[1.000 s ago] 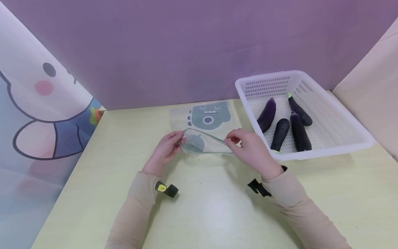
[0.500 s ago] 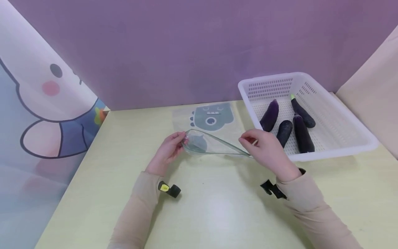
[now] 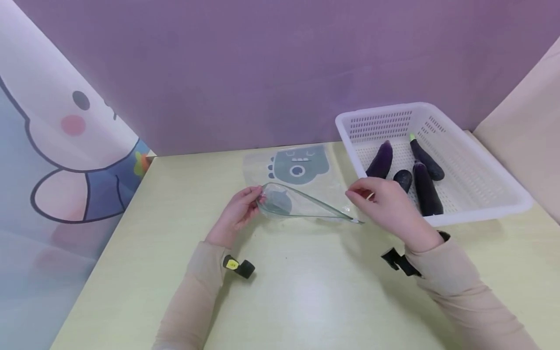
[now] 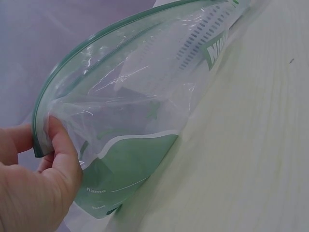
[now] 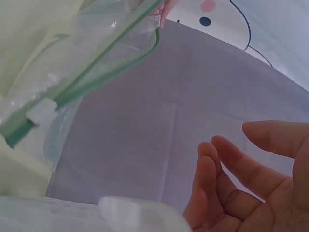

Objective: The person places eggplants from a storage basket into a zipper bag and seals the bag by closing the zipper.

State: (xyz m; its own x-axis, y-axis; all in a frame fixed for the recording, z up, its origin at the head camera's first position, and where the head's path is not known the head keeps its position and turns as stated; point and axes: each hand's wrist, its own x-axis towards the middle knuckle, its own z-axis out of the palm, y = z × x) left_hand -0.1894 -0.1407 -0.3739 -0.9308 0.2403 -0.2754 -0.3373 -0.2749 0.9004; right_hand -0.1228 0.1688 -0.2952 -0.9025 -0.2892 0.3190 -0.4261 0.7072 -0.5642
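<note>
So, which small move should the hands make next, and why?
Probably the right hand should reach into the white basket and take an eggplant: it holds nothing and is near the basket, while the left hand pinches the clear bag by its edge and the bag's mouth gapes open, with the slider near one end.

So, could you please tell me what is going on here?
A person is handling a clear zip bag with green edging at a table. The left hand pinches one end of its rim, and its mouth gapes open. The right hand is near the other end, by the white slider, but holds nothing. Four eggplants are visible in a white basket to the right.
</note>
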